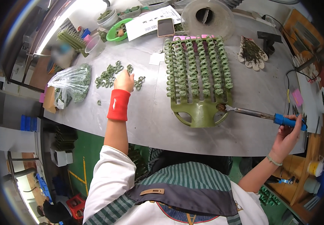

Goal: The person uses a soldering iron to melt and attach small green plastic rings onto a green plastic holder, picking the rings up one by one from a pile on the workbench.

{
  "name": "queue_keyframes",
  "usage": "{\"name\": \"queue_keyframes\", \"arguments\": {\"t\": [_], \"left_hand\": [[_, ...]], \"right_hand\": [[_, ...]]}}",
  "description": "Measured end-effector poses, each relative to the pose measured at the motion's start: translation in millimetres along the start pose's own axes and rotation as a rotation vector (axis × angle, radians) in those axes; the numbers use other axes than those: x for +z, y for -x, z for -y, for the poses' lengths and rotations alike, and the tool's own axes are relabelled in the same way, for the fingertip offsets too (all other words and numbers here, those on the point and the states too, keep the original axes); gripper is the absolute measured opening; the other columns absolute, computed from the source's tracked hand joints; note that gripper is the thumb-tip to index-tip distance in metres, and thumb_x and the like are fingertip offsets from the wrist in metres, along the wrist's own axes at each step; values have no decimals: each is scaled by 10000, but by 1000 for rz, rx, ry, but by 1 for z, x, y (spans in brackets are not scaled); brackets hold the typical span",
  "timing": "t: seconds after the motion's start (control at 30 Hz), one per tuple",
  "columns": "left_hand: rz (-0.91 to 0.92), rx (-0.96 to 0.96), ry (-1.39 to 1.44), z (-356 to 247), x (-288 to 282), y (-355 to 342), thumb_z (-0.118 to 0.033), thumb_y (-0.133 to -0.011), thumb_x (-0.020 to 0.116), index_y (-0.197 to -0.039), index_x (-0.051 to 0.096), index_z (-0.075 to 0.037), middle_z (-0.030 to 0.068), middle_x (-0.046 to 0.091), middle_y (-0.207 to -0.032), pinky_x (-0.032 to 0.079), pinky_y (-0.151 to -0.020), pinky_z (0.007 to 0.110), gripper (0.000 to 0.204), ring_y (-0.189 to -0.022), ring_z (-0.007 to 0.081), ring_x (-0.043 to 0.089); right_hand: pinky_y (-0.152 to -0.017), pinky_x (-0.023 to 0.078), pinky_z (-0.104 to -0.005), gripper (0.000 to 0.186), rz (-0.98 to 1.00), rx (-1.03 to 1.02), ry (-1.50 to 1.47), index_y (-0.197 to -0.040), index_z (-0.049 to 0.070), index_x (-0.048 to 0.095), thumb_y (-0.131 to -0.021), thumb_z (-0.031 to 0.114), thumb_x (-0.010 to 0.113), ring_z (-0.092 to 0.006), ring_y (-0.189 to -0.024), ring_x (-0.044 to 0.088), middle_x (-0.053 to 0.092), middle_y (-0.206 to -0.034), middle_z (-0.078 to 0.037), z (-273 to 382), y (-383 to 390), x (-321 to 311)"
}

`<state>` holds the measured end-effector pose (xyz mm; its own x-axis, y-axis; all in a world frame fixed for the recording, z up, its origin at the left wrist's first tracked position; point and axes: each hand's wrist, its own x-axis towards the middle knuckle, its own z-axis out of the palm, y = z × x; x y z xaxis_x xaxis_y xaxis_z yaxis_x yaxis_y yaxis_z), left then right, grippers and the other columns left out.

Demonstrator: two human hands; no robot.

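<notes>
My right hand (285,140) is wrapped round the blue handle of a soldering iron (257,113). The iron points left, its dark tip over the handle end of an olive-green wax frame (200,112). Rows of light green ring-like wax pieces (203,69) stand in columns along that frame. Over on the left, my left hand (123,80), with a red wristband, is closed among loose dark green ring-shaped pieces (107,77). One such piece (129,68) lies right at its fingertips; whether they grip it is hidden.
A plastic bag of green pieces (74,84) sits at the left. Along the back are a green basket (111,34), a printed sheet (147,24), a phone (165,27) and a large clear round container (222,18). A stained glove (252,54) and a black stand (269,39) lie back right.
</notes>
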<state>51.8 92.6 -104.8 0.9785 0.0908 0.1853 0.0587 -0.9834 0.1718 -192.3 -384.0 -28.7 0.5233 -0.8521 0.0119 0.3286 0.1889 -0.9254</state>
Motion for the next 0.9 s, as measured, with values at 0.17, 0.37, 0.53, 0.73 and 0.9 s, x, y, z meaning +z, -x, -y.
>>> {"name": "queue_keyframes", "arguments": {"t": [0.17, 0.37, 0.53, 0.73, 0.9], "left_hand": [[344, -278, 368, 9, 9, 2, -243, -864, 690, -896, 634, -13, 127, 678, -737, 539, -612, 323, 239, -641, 170, 667], [228, -184, 689, 26, 5, 2, -148, -842, 713, -932, 687, 13, 74, 665, -738, 537, -584, 244, 186, -627, 112, 641], [185, 70, 1005, -37, -38, 29, -54, -861, 669, -998, 686, 15, 49, 672, -863, 551, -642, 235, 154, -723, 102, 640], [380, 580, 953, -186, -67, 98, -35, -859, 682, -1055, 667, -15, 42, 687, -947, 528, -692, 250, 197, -747, 104, 637], [117, 890, 830, -240, -44, 107, -72, -802, 713, -946, 707, -41, 88, 682, -846, 511, -668, 327, 148, -710, 241, 612]], "right_hand": [[-439, 408, -157, 326, 16, -10, 19, -785, 56, 622, -913, 355, 645, -69, -480, 536, 640, -749, -55, 0, 2, 2], [-435, 406, -160, 340, -48, -23, 36, -781, 53, 618, -914, 365, 641, -67, -477, 533, 631, -725, -48, 10, 4, 2], [-428, 419, -175, 364, -46, -36, 27, -762, 43, 612, -910, 373, 643, -75, -470, 529, 615, -681, -42, 11, 3, -2], [-436, 435, -180, 351, -65, -90, 24, -777, 26, 623, -900, 352, 662, -81, -476, 546, 614, -668, -47, 15, -9, -14], [-444, 459, -209, 349, -70, -52, 4, -769, 14, 631, -896, 336, 672, -109, -484, 563, 624, -667, -59, 3, -16, -11]]}}
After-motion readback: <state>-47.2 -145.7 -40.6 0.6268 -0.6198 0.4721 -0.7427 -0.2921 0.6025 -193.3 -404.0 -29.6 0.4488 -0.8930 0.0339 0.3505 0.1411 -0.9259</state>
